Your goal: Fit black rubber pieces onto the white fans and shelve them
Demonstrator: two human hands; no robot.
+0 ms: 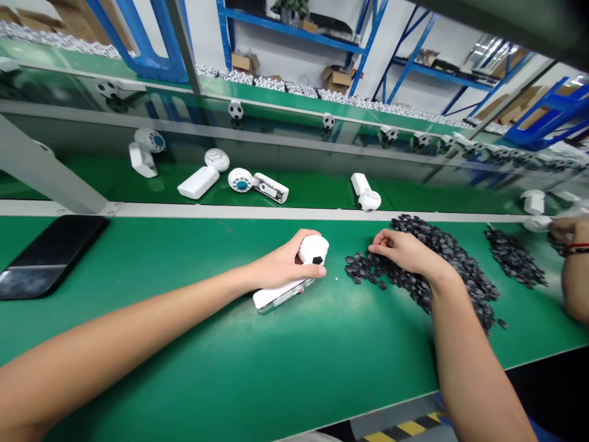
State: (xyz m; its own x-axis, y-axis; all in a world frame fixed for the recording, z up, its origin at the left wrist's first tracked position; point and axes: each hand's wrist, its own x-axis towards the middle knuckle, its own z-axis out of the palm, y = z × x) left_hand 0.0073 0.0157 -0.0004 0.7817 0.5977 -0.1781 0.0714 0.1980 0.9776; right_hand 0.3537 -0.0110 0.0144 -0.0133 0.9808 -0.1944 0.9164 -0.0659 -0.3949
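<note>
My left hand (284, 263) is closed around a white hand-held fan with a football-patterned head (313, 250); the fan's handle (276, 296) rests on the green table. My right hand (401, 250) lies palm down on the near edge of a large pile of small black pieces (453, 264), its fingers curled onto several of them. What the fingertips grip is hidden.
Several white fans (199, 181) lie on the green conveyor behind a metal rail (322, 213). A black tray (48, 253) sits at the left. A second black pile (515, 258) lies at the right, beside another person's hand (570, 232). Blue shelving stands behind.
</note>
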